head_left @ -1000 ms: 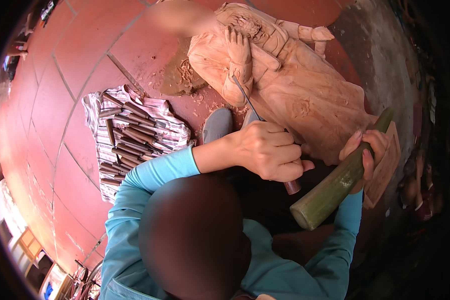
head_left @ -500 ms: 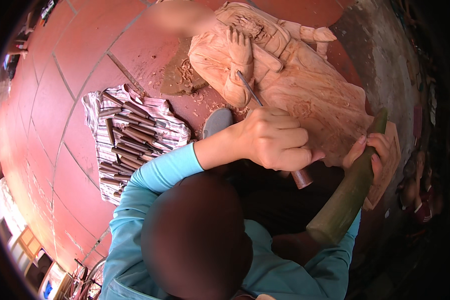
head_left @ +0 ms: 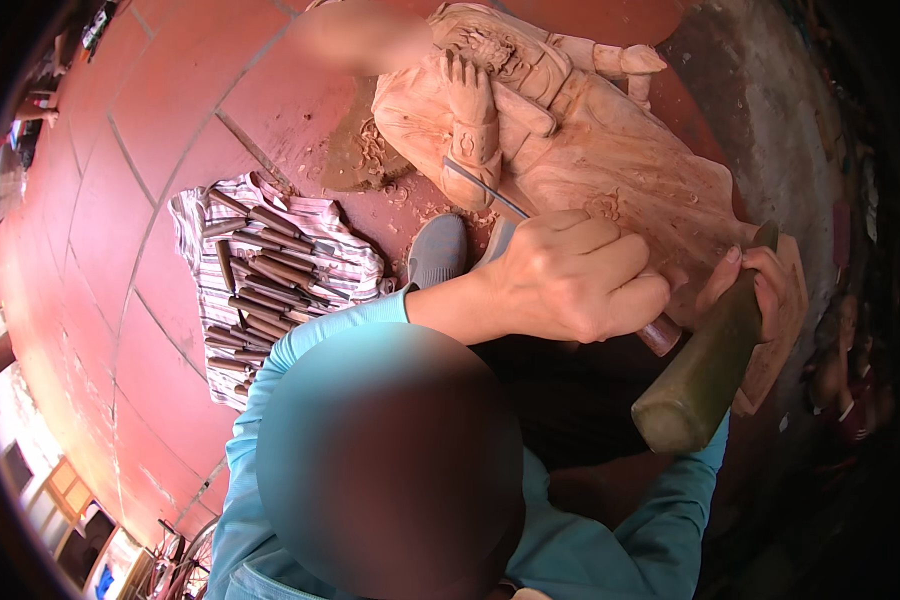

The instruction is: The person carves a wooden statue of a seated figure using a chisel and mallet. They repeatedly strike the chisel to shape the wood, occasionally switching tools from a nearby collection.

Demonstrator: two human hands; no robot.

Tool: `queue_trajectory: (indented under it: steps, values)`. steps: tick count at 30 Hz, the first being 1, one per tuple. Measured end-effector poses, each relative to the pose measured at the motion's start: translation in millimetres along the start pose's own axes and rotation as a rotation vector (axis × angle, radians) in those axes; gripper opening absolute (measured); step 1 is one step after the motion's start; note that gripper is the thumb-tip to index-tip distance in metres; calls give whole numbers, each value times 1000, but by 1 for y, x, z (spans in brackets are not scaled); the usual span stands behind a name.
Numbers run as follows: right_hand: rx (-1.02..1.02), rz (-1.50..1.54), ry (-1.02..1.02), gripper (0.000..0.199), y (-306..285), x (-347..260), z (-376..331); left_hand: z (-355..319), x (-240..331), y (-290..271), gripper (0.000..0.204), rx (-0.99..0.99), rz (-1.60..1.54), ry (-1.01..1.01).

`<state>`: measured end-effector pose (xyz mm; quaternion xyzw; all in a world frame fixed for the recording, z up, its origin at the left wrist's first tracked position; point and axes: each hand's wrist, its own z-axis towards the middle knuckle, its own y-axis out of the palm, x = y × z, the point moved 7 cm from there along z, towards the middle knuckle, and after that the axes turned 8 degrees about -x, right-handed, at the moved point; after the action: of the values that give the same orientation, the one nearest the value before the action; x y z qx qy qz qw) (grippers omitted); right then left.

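A grey-metal chisel [head_left: 492, 190] was clenched by the left hand [head_left: 582, 278], a heavy-looking green club's [head_left: 702, 362] narrow end by the right hand [head_left: 768, 278].

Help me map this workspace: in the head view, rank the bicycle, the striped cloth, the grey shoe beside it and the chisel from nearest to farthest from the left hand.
From the left hand:
1. Chisel, gripped in it.
2. Grey shoe, to its left.
3. Striped cloth, farther left.
4. Bicycle, at the lower left.
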<state>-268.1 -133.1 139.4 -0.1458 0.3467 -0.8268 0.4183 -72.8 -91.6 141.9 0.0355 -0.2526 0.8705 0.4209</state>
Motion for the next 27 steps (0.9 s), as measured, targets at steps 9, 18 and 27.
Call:
queue_trajectory:
  steps: [9,18,27]
  values:
    - [-80,-2,-24,48,5,-9,5,-9,-9,4,43,36,-110,10]
    - [-23,41,-83,51,-1,-13,8,-17,-10,-2,39,97,-116,41]
    - [-86,-129,-157,52,1,-21,14,-36,-12,-12,37,121,-202,72]
